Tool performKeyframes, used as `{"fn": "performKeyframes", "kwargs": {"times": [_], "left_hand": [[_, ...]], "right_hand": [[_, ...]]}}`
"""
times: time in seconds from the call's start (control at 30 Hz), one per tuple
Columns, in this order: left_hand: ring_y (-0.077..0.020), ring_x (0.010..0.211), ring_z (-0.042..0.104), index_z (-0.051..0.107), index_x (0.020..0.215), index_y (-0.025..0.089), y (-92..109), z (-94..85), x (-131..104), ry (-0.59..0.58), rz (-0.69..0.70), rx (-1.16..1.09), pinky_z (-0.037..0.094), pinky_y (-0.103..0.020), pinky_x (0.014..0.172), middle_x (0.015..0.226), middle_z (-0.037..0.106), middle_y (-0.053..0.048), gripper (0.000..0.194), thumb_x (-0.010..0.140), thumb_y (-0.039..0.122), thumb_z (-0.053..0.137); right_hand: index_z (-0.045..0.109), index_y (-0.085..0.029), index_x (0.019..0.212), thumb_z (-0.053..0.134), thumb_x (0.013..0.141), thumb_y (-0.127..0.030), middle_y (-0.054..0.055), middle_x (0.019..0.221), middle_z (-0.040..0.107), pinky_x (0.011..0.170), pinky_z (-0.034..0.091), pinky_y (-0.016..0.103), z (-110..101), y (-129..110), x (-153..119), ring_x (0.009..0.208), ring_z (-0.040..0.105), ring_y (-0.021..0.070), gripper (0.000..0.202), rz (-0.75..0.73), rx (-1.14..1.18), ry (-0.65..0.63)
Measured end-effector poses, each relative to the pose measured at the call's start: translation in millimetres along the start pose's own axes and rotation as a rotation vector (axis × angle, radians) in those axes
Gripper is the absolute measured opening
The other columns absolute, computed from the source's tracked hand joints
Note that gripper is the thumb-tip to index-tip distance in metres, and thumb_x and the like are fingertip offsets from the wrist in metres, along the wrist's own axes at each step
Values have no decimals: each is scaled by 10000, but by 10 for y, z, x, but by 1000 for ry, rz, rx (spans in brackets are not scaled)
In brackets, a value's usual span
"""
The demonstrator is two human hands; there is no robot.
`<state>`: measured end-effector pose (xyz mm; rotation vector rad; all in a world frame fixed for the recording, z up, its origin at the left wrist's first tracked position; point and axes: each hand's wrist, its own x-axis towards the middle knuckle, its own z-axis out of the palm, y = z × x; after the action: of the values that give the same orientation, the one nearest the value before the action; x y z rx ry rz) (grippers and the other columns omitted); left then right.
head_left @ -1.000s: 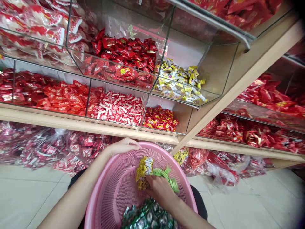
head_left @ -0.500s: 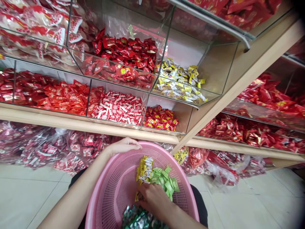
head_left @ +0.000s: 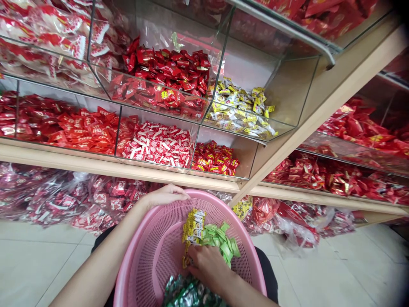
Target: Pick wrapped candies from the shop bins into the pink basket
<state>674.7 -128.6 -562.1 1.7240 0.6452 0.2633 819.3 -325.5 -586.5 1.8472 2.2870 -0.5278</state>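
A pink perforated basket (head_left: 145, 256) stands between the knees. Over its far left rim lies my left hand (head_left: 168, 195), fingers stretched out together along the edge. Inside the basket, my right hand (head_left: 206, 264) has its fingers curled down at the lower end of the yellow wrapped candies (head_left: 194, 226); the fingertips are partly hidden, and what they hold cannot be made out. Light green packets (head_left: 222, 241) lie just right of that hand. Below it, dark green shiny wrapped candies (head_left: 188, 292) fill the near part of the basket.
Clear shelf bins hold red candies (head_left: 172, 70), yellow-white candies (head_left: 239, 106) and red-white candies (head_left: 159, 145). A wooden shelf post (head_left: 319, 117) slants at the right. Bagged candies (head_left: 60, 198) sit on the tiled floor (head_left: 35, 260) under the shelf.
My right hand has shifted very slightly within the basket, near the lower end of the yellow candies. My left hand stays on the rim.
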Motion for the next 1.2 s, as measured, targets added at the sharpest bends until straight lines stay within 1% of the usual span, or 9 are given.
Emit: {"fn": "performKeyframes", "kwargs": {"times": [0.3, 0.43, 0.57, 0.7, 0.8, 0.9, 1.03, 1.13, 1.2], "left_hand": [[-184, 948, 622, 726, 960, 175, -21, -5, 10, -11, 8, 12, 440, -275, 861, 1008, 723, -51, 317, 758, 402, 635], [-195, 956, 622, 726, 965, 177, -36, -14, 15, -7, 9, 24, 442, -282, 862, 1009, 723, -54, 336, 755, 422, 633], [-204, 983, 618, 726, 965, 174, -54, -17, 23, 4, 14, 20, 432, -291, 890, 1030, 718, -57, 358, 749, 446, 637], [-209, 976, 616, 726, 969, 177, -60, -15, 31, -5, 36, 9, 427, -301, 890, 1030, 718, -59, 387, 750, 481, 628], [-204, 962, 616, 729, 960, 192, -64, -12, 39, -15, 42, 10, 424, -296, 883, 1019, 722, -48, 390, 746, 501, 626], [-206, 941, 618, 733, 944, 189, -78, -9, 44, 0, 43, 18, 428, -296, 867, 1009, 724, -53, 400, 738, 516, 629], [-217, 948, 619, 732, 952, 181, -90, -5, 45, 13, 42, 15, 432, -304, 875, 1011, 722, -65, 425, 735, 531, 627], [-226, 955, 622, 734, 944, 168, -86, 0, 45, 14, 50, 0, 434, -311, 887, 1010, 722, -78, 450, 718, 545, 638], [-226, 951, 622, 738, 926, 167, -90, 3, 47, 24, 58, -1, 434, -310, 887, 998, 725, -77, 451, 708, 551, 644]], "right_hand": [[611, -178, 969, 551, 819, -212, 58, 931, 695, 644, 429, 246, 100, 21, -29, 838, 656, 206, 165, 32, -49, 8], [613, -198, 916, 570, 833, -287, 31, 871, 692, 609, 403, 227, -111, 84, -77, 765, 652, 177, 130, -4, -1, 108], [608, -198, 846, 475, 899, -301, 20, 794, 670, 610, 397, 212, -742, 246, -192, 709, 628, 141, 176, -20, 26, 339], [615, -187, 889, 382, 933, -350, 16, 699, 640, 597, 415, 220, -1696, 418, -394, 611, 584, 115, 288, -39, 41, 658], [624, -178, 885, 423, 901, -388, 11, 643, 618, 577, 415, 231, -2416, 551, -516, 563, 549, 113, 291, 39, -28, 906], [639, -157, 887, 481, 857, -347, 21, 655, 630, 591, 412, 240, -2988, 746, -506, 576, 546, 120, 249, 142, -108, 1056], [660, -132, 880, 526, 804, -271, 49, 781, 676, 669, 426, 247, -3440, 1013, -276, 696, 592, 145, 207, 190, -180, 1019], [673, -144, 864, 553, 786, -262, 52, 827, 685, 721, 434, 245, -3576, 1052, -37, 776, 607, 157, 185, 221, -249, 862], [681, -154, 856, 576, 774, -295, 70, 867, 686, 746, 444, 262, -3603, 983, 108, 829, 614, 178, 194, 322, -284, 770]]}}
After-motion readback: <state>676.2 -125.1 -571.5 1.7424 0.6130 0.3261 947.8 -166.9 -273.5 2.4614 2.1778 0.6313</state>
